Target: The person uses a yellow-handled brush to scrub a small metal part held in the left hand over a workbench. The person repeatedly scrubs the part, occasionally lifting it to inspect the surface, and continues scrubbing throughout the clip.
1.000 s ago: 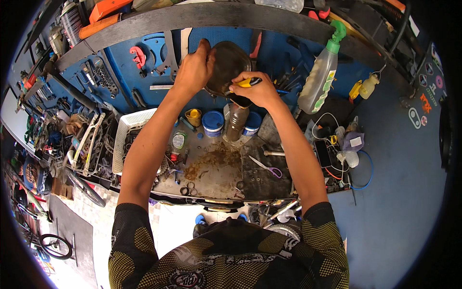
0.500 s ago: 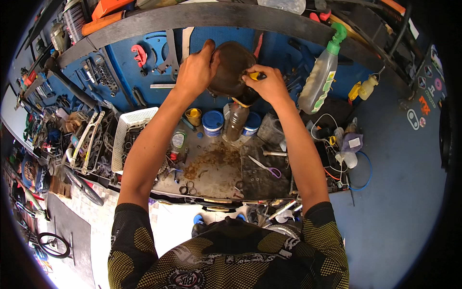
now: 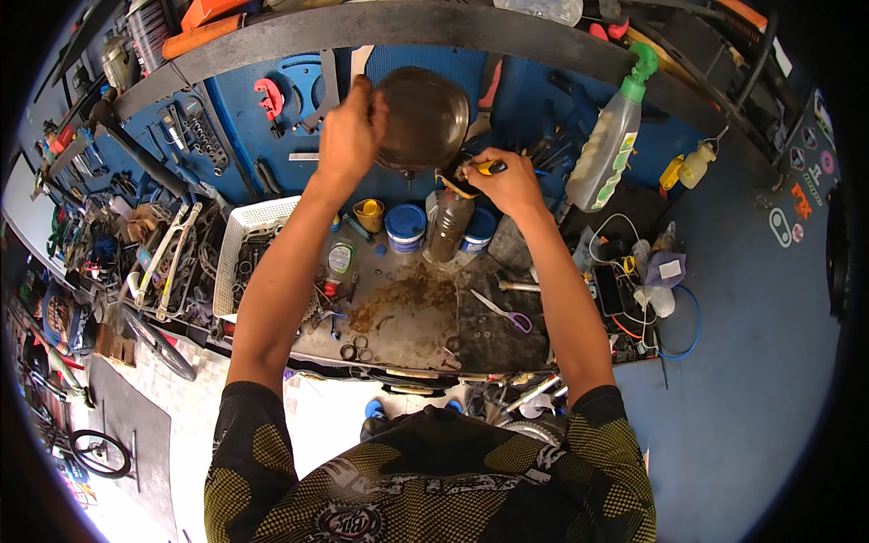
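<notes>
My left hand (image 3: 348, 136) grips the rim of a dark round metal pan (image 3: 424, 118) and holds it tilted up high in front of the blue tool wall. Just below and to the right of the pan, my right hand (image 3: 502, 181) is closed on a tool with a yellow handle (image 3: 490, 167) above a brown plastic bottle (image 3: 449, 224) standing on the bench. What passes between pan and bottle is hidden by my right hand.
A stained metal bench (image 3: 407, 308) holds two blue-lidded tubs (image 3: 405, 226), a yellow cup (image 3: 368, 214), scissors (image 3: 505, 312) and a white basket (image 3: 244, 244) of parts. A green-capped spray bottle (image 3: 611, 145) hangs at the right. Cables and small bottles (image 3: 643, 281) lie further right.
My left hand has raised and tilted the pan higher against the tool wall. My right hand with the yellow-handled tool stays under its lower edge.
</notes>
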### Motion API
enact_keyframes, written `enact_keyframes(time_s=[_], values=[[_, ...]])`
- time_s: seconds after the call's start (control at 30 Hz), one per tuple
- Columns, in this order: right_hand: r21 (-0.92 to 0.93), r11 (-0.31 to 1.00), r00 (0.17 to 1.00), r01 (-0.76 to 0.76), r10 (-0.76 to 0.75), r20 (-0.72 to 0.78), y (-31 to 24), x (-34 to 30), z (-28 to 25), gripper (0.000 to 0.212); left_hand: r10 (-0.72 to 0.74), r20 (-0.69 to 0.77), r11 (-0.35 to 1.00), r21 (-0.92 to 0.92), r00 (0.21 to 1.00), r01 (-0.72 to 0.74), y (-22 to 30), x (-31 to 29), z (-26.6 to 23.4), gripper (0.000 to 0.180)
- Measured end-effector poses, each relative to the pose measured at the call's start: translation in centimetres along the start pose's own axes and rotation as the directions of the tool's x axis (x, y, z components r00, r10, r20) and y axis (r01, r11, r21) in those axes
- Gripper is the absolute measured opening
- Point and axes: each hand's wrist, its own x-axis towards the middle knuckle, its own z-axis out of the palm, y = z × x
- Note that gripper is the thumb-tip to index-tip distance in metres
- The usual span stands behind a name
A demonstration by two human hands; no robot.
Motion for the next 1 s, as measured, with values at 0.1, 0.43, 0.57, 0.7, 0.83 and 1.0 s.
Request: enact_keyframes(time_s=[0.1,0.43,0.57,0.7,0.83,1.0], values=[[0.048,0.999,1.0,0.007,-0.006,-0.02,-0.2,-0.5,-0.4,0.029,-0.011,-0.072,0.996,-0.086,0.997,0.004,-1.4,0.2,-0.4,0.02],[-0.095,0.989,0.977,0.114,-0.129,-0.172,-1.0,-2.0,0.9,0.022,-0.262,-0.191,0.965,-0.082,0.946,0.251,-10.5,-6.8,-6.6,0.031],[-0.012,0.915,0.856,0.404,-0.383,-0.347,-2.6,-3.2,1.1,0.022,-0.435,-0.038,0.899,-0.085,0.9,0.431,-12.5,-13.6,-8.3,0.028],[0.214,0.919,0.929,0.332,-0.278,-0.246,-3.3,-7.2,2.0,0.024,-0.429,0.105,0.9,-0.032,0.897,0.434,-12.8,-21.7,-6.5,0.027],[0.444,0.896,0.974,-0.019,-0.085,0.212,-0.2,-13.6,6.5,0.013,-0.523,0.337,0.832,0.001,0.783,0.555,-12.1,-29.8,-2.9,0.024],[0.425,0.785,0.824,-0.451,0.183,0.536,4.7,-21.0,12.8,0.019,-0.576,0.358,0.797,0.049,0.735,0.601,-12.4,-35.7,1.6,0.028]])
